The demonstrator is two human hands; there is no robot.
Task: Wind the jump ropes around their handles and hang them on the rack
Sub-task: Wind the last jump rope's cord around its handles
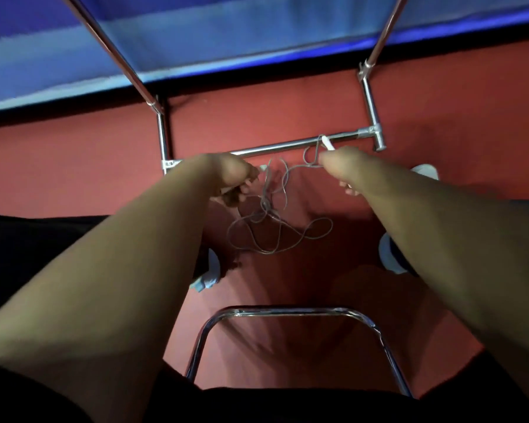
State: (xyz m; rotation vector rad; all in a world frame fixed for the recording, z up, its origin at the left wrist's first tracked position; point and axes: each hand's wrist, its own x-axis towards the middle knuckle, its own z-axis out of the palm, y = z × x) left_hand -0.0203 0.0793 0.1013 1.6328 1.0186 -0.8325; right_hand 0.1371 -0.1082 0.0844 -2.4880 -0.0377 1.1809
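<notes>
A thin grey jump rope hangs in tangled loops between my two hands, its lowest loops lying on the red floor. My left hand grips one white handle, of which only the tip shows. My right hand grips the other white handle, which sticks up in front of the rack's low chrome bar. A small loop of rope hangs just below that handle. Both hands are held just in front of the chrome rack.
The rack's two chrome uprights rise toward a blue wall panel. A curved chrome tube lies near me at the bottom. Light shoes show on the red floor beside my arms.
</notes>
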